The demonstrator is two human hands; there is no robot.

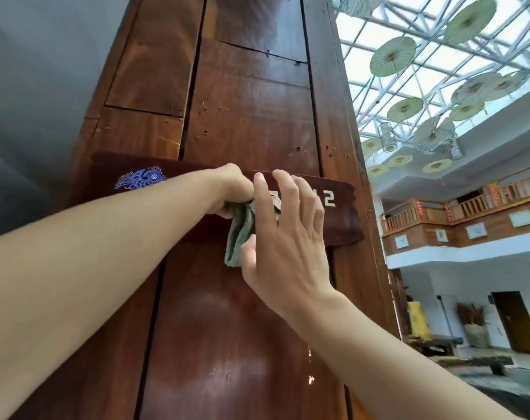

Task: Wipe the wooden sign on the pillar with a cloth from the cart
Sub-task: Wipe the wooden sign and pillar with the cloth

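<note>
Left hand (232, 189) clutches cloth (239, 234) on sign (344, 219); right hand (285, 234) fingers spread wide, empty. Risk: dangling cloth slips loose.

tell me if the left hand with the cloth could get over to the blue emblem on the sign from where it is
Probably yes. The left hand presses the cloth on the middle of the sign, and the blue emblem lies on that same board to its left, with bare wood between them. The right hand is on the other side.

Both arms raised, left hand (232, 189) clenched around something, right hand (288, 234) fingers spread, just beside it
</note>
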